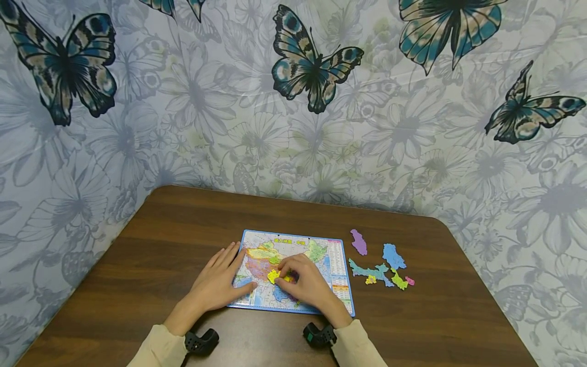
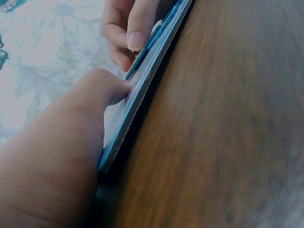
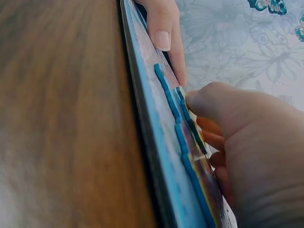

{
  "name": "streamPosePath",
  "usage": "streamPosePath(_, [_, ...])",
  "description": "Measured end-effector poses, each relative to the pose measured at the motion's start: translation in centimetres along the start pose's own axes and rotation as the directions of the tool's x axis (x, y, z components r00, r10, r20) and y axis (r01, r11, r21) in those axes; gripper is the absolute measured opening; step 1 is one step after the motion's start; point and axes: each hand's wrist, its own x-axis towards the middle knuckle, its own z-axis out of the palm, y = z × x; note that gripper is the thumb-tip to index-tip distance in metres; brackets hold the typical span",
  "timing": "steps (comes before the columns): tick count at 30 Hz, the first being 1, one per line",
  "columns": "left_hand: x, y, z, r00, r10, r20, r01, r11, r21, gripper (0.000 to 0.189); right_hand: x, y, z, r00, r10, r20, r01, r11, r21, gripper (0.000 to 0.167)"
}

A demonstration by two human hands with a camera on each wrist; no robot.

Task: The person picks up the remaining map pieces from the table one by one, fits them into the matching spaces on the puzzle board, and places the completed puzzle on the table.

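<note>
A map puzzle board [image 1: 341,260] with a blue rim lies on the table, with coloured pieces covering part of its map. My right hand [image 1: 304,280] is over the board's middle, thumb and fingers pinching a yellow puzzle piece [image 1: 273,276]. The right wrist view shows the thumb at that piece's edge [image 3: 190,121], close over other raised pieces. My left hand [image 1: 220,280] rests on the board's left side with fingers extended. Its thumb [image 2: 116,89] presses the board surface in the left wrist view. The right fingertips are partly hidden behind the hand.
Right of the board lie several loose pieces: purple [image 1: 359,242], blue [image 1: 393,256], teal [image 1: 364,271], small yellow [image 1: 371,280], green [image 1: 399,280] and pink [image 1: 410,281]. The brown wooden table [image 1: 206,209] ends at a butterfly-patterned cloth [image 1: 206,153] behind.
</note>
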Motion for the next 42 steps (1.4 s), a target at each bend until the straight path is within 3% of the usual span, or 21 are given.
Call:
streamPosePath(2, [-0.04, 0.01, 0.0, 1.0, 0.0, 0.002, 0.0, 1.0, -0.001, 0.101, -0.02, 0.03, -0.05, 1.0, -0.02, 0.018, 0.02, 1.0, 0.006, 0.006])
streamPosePath(6, [-0.08, 0.05, -0.04, 1.0, -0.001, 0.006, 0.001, 1.0, -0.008, 0.101, -0.04, 0.04, -0.2, 0.992, -0.117, 0.05, 0.117, 0.993, 0.0, 0.022])
streamPosePath(10, [-0.05, 0.1, -0.05, 1.0, -0.004, 0.005, 0.004, 1.0, -0.013, 0.1, -0.01, 0.0, -0.28, 0.979, -0.191, 0.07, 0.192, 0.981, -0.012, 0.025])
streamPosePath(20, [-0.02, 0.02, -0.04, 1.0, -0.004, 0.006, 0.004, 1.0, -0.009, 0.101, -0.12, 0.04, -0.34, 0.993, -0.03, 0.116, 0.034, 0.999, -0.031, 0.038])
streamPosePath(31, [0.03, 0.01, -0.04, 1.0, -0.002, 0.016, 0.003, 1.0, -0.003, 0.101, -0.06, 0.18, -0.26, 0.991, -0.052, 0.124, 0.05, 0.999, 0.016, 0.018])
streamPosePath(35, [0.01, 0.04, -0.08, 1.0, -0.001, 0.018, 0.001, 1.0, -0.005, 0.1, -0.08, 0.13, -0.25, 0.991, -0.034, 0.129, 0.03, 0.999, 0.03, 0.015])
streamPosePath(42, [0.04, 0.02, -0.16, 1.0, -0.001, 0.015, 0.001, 1.0, -0.02, 0.1, -0.02, 0.11, -0.34, 0.993, -0.069, 0.099, 0.066, 0.997, 0.041, 0.021])
